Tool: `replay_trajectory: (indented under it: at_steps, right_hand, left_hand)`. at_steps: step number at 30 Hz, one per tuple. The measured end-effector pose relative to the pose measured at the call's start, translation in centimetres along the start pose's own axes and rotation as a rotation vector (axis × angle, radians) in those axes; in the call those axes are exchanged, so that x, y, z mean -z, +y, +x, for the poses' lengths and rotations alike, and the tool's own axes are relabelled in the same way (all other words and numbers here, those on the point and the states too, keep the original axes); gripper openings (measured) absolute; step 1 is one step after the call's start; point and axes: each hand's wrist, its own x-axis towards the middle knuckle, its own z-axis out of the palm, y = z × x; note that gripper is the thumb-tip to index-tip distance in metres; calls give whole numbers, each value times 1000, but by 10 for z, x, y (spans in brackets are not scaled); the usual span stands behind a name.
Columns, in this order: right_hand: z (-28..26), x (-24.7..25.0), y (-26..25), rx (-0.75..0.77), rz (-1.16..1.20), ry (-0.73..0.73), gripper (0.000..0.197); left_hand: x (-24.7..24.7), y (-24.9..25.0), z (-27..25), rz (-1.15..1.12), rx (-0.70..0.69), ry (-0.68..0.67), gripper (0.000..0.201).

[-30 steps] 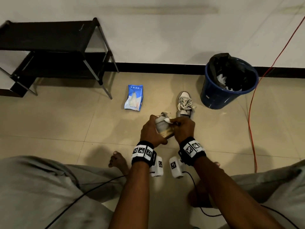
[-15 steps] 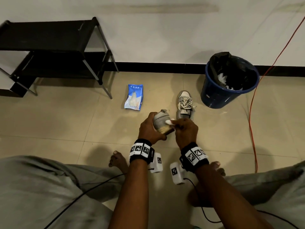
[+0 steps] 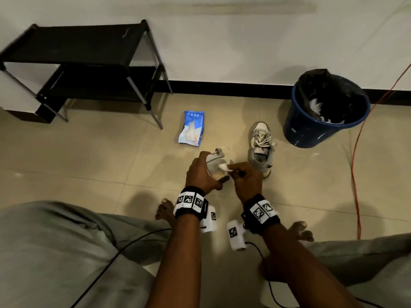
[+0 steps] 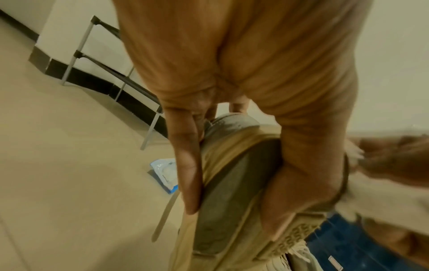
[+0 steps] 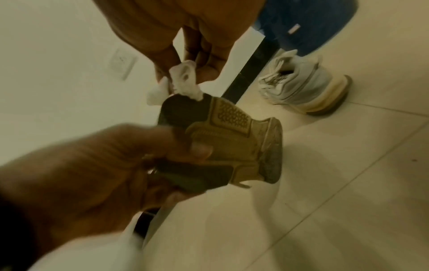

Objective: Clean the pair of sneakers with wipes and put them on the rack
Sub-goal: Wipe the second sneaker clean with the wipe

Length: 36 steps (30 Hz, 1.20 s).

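My left hand (image 3: 200, 172) grips a grey sneaker (image 3: 214, 166) above the floor, its tan sole (image 4: 232, 183) turned toward me. Fingers and thumb curl around its sides. My right hand (image 3: 242, 176) pinches a crumpled white wipe (image 3: 223, 167) and holds it against the sneaker's edge; the right wrist view shows the wipe (image 5: 183, 80) at the sole's rim (image 5: 227, 143). The second sneaker (image 3: 261, 147) stands upright on the tiles, laces loose, just right of my hands. The black two-tier rack (image 3: 84, 70) stands against the wall at the far left, with nothing on it.
A blue pack of wipes (image 3: 191, 130) lies on the floor between the rack and the sneakers. A blue bin (image 3: 311, 132) with a black liner and used wipes stands at the right by the wall. An orange cable (image 3: 355, 165) runs down the floor at the right. My bare feet rest below my wrists.
Both hands have shifted slightly away from me with the sneaker, and the left hand has turned it a little. The wipe stays against the sneaker.
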Motion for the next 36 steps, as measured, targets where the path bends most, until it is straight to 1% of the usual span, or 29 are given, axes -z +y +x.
replay_trajectory:
  at_steps: [1, 2, 3, 4, 6, 7, 8, 9, 11, 13, 14, 16, 17, 18, 21, 24, 27, 28, 29, 31, 32, 33, 34, 35, 36]
  right_hand:
    - [8, 4, 5, -66, -7, 33, 30]
    - [12, 9, 8, -102, -7, 44, 27]
    - [10, 12, 8, -87, 6, 35, 26]
    - [6, 12, 7, -32, 16, 0, 27]
    - [-5, 6, 1, 103, -51, -137, 27]
    - [-8, 2, 5, 140, -116, -191, 26]
    - [-7, -1, 12, 148, -169, -216, 24]
    - [-4, -1, 20, 122, -209, -204, 21]
    - [5, 3, 37, 27, -242, -113, 19]
    - [8, 2, 48, -60, -227, -45, 21]
    - [6, -1, 47, -90, -221, -35, 19]
    - [0, -7, 40, -78, -239, -58, 11]
    - [-2, -9, 40, -57, -238, -81, 12]
    - [-5, -10, 38, -38, -217, -102, 13]
    - [-9, -7, 28, 7, -120, -111, 26]
    - [5, -10, 25, 51, -70, -103, 28]
    - [33, -5, 36, -135, -47, 2, 27]
    - [32, -4, 35, -154, -33, -4, 25]
    - [27, -5, 27, -128, -17, -44, 24]
    - [5, -11, 9, -3, -28, -189, 23]
    - [0, -14, 8, 54, -46, -219, 22]
    - [4, -14, 8, 58, -54, -198, 22]
    - [16, -15, 14, 36, -65, -124, 22]
    - [30, -14, 19, -14, -87, -33, 22]
    - [39, -13, 22, -65, -107, 25, 22]
  left_hand:
    - [-1, -3, 1, -37, 4, 5, 93]
    - [-5, -7, 2, -76, 9, 2, 95]
    - [-8, -11, 3, -128, 15, -5, 98]
    - [-8, -13, 4, -183, 24, -17, 101]
    - [-13, -18, 4, -236, 46, -46, 103]
    - [-17, -21, 4, -232, 49, -65, 104]
    - [-22, -25, 4, -215, 57, -87, 105]
    - [-26, -28, 2, -187, 67, -108, 109]
    - [-30, -29, -4, -136, 92, -135, 114]
    - [-35, -31, -5, -148, 102, -132, 112]
    - [-36, -30, -5, -165, 106, -123, 111]
    - [-35, -28, -1, -158, 104, -111, 108]
    - [-36, -29, 1, -153, 107, -116, 106]
    - [-35, -30, 2, -149, 117, -116, 105]
    - [-36, -30, 3, -163, 125, -117, 107]
    - [-37, -24, 8, -178, 126, -91, 100]
    - [-35, -19, 7, -111, 117, -103, 99]
    - [-35, -19, 7, -99, 113, -99, 99]
    - [-34, -18, 9, -92, 105, -97, 99]
    - [-32, -18, 9, -72, 93, -112, 98]
    - [-32, -18, 10, -62, 92, -121, 98]
    - [-32, -18, 10, -59, 96, -121, 99]
    - [-31, -16, 8, -66, 108, -116, 100]
    - [-31, -15, 7, -73, 121, -106, 101]
    - [-31, -15, 7, -77, 130, -101, 102]
